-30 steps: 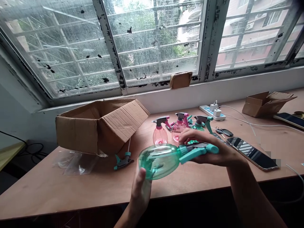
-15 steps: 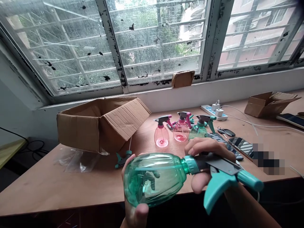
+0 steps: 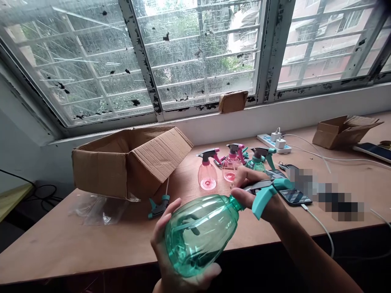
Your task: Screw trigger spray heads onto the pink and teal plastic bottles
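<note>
My left hand (image 3: 165, 248) is wrapped round the base of a clear green spray bottle (image 3: 203, 232), tilted with its neck up to the right. At the neck, my right hand (image 3: 256, 191) grips the collar of the grey and teal spray head (image 3: 265, 193); its fingers cover most of the collar. A thin dip tube shows inside the bottle. Behind on the table stand two pink spray bottles, one on the left (image 3: 207, 176) and one further right (image 3: 231, 165), and another green spray bottle (image 3: 255, 162). A loose spray head (image 3: 159, 206) lies left of my hands.
An open cardboard box (image 3: 99, 173) stands at the back left, with clear plastic bags (image 3: 104, 209) before it. To the right are a phone (image 3: 296, 197), a power strip (image 3: 282, 147), white cables and a smaller cardboard box (image 3: 334, 132).
The held bottle has tipped more upright. My right hand has turned and shifted left at the neck, so the spray head's trigger and nozzle now point differently, nearer the standing bottles.
</note>
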Motion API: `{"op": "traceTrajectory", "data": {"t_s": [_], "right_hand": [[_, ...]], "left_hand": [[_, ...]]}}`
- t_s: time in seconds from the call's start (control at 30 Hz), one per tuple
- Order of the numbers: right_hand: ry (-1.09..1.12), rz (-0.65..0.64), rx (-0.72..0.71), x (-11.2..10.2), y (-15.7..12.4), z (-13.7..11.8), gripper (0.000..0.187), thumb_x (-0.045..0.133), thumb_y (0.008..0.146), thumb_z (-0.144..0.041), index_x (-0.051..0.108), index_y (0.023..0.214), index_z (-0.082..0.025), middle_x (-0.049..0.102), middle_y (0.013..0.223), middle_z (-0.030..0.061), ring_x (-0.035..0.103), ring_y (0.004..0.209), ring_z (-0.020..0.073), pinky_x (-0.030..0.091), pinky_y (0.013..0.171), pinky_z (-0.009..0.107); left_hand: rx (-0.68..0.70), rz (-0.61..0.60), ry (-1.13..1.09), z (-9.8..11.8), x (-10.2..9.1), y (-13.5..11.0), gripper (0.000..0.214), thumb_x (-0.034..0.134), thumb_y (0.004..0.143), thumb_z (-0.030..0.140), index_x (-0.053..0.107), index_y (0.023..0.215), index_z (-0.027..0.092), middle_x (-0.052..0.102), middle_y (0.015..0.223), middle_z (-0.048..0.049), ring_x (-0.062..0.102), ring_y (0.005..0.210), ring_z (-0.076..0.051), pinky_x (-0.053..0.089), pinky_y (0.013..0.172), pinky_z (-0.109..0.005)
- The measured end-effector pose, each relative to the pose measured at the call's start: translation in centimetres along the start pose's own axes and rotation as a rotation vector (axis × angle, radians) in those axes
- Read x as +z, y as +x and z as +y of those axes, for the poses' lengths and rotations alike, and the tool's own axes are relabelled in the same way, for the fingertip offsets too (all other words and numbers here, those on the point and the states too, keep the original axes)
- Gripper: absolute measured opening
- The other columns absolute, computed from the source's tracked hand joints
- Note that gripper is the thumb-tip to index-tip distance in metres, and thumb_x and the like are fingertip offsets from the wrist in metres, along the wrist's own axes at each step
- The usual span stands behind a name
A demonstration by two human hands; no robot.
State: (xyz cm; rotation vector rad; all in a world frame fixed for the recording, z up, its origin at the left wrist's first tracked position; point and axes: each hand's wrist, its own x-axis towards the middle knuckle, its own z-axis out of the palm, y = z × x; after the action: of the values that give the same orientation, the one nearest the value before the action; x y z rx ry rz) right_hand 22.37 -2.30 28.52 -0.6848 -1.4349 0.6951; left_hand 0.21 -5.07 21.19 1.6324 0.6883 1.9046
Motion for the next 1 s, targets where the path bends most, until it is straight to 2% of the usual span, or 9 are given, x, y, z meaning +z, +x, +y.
{"op": "traceTrajectory", "data": {"t_s": [0.1, 0.17, 0.23, 0.3, 0.37, 0.43, 0.57, 0.7, 1.0], "right_hand": [[-0.033, 0.009, -0.025, -0.3, 0.0, -0.4, 0.038, 0.085, 0.088, -0.042, 0.059, 0.069, -0.021, 0.057, 0.051, -0.0046, 0.045, 0.042, 0.0098, 0.031, 0.040, 0.020], [-0.122, 0.062, -0.170, -0.5, -0.4, -0.3, 0.032, 0.081, 0.091, -0.036, 0.062, 0.070, -0.023, 0.059, 0.053, -0.0039, 0.047, 0.043, 0.0108, 0.034, 0.043, 0.022], [-0.211, 0.103, -0.391, -0.7, -1.1, -0.2, 0.027, 0.077, 0.094, -0.035, 0.063, 0.074, -0.025, 0.059, 0.054, -0.0038, 0.047, 0.043, 0.0120, 0.035, 0.046, 0.027], [-0.310, 0.085, -0.587, -0.6, -1.9, -0.2, 0.022, 0.072, 0.098, -0.040, 0.064, 0.082, -0.027, 0.057, 0.055, -0.0032, 0.046, 0.043, 0.0144, 0.035, 0.049, 0.032], [-0.432, 0.007, -0.703, -0.4, -2.6, -0.2, 0.021, 0.066, 0.101, -0.047, 0.065, 0.090, -0.028, 0.055, 0.057, -0.0023, 0.047, 0.045, 0.0166, 0.035, 0.052, 0.036], [-0.544, -0.076, -0.759, 0.1, -2.9, -0.4, 0.024, 0.060, 0.104, -0.048, 0.064, 0.093, -0.027, 0.053, 0.060, -0.0019, 0.047, 0.048, 0.0166, 0.034, 0.054, 0.036], [-0.459, -0.130, -0.805, 1.4, -2.0, 0.1, 0.024, 0.058, 0.104, -0.038, 0.058, 0.087, -0.023, 0.042, 0.058, -0.0058, 0.035, 0.048, 0.0120, 0.027, 0.053, 0.032], [-0.200, -0.121, -0.649, 2.6, -1.2, 1.7, 0.016, 0.067, 0.093, -0.026, 0.056, 0.081, -0.023, 0.041, 0.059, -0.0081, 0.036, 0.047, 0.0082, 0.027, 0.049, 0.025], [-0.050, 0.008, -0.538, 4.4, -1.7, 2.2, 0.021, 0.066, 0.079, -0.009, 0.052, 0.074, -0.024, 0.046, 0.056, -0.0096, 0.036, 0.044, 0.0063, 0.028, 0.047, 0.023]], "left_hand": [[-0.008, -0.158, -0.003, -0.2, -0.5, 0.0, 0.096, 0.098, 0.075, 0.056, 0.045, 0.155, 0.050, 0.040, 0.175, -0.0059, 0.056, 0.150, -0.041, 0.060, 0.113, -0.056], [-0.104, -0.258, -0.110, -0.4, -0.9, 0.3, 0.106, 0.100, 0.070, 0.061, 0.042, 0.158, 0.055, 0.026, 0.183, -0.0017, 0.045, 0.159, -0.044, 0.058, 0.116, -0.059], [-0.317, -0.335, -0.311, -0.2, -1.1, 0.8, 0.104, 0.093, 0.067, 0.077, 0.047, 0.158, 0.053, 0.023, 0.185, -0.0006, 0.042, 0.160, -0.048, 0.057, 0.116, -0.062], [-0.644, -0.375, -0.517, 0.3, -1.1, 1.5, 0.093, 0.069, 0.078, 0.094, 0.060, 0.154, 0.042, 0.035, 0.181, -0.0055, 0.049, 0.155, -0.048, 0.055, 0.116, -0.063], [-0.908, -0.356, -0.642, 1.0, -1.0, 2.3, 0.089, 0.047, 0.091, 0.095, 0.072, 0.144, 0.028, 0.052, 0.170, -0.0126, 0.060, 0.144, -0.044, 0.057, 0.113, -0.058], [-1.005, -0.302, -0.679, 1.6, -0.9, 2.8, 0.078, 0.051, 0.098, 0.085, 0.080, 0.132, 0.021, 0.067, 0.154, -0.0156, 0.071, 0.127, -0.037, 0.060, 0.105, -0.049], [-1.013, -0.115, -0.638, 2.6, -0.7, 3.3, 0.048, 0.070, 0.100, 0.060, 0.082, 0.115, 0.016, 0.081, 0.125, -0.0137, 0.077, 0.102, -0.029, 0.063, 0.089, -0.036], [-0.956, 0.071, -0.528, 4.0, -0.3, 3.0, 0.047, 0.071, 0.096, 0.059, 0.078, 0.116, 0.017, 0.081, 0.111, -0.0132, 0.077, 0.100, -0.034, 0.065, 0.085, -0.042], [-0.642, 0.226, -0.263, 3.5, -0.3, 1.7, 0.055, 0.068, 0.088, 0.067, 0.076, 0.115, 0.019, 0.074, 0.122, -0.0111, 0.072, 0.103, -0.031, 0.064, 0.086, -0.037]]}}
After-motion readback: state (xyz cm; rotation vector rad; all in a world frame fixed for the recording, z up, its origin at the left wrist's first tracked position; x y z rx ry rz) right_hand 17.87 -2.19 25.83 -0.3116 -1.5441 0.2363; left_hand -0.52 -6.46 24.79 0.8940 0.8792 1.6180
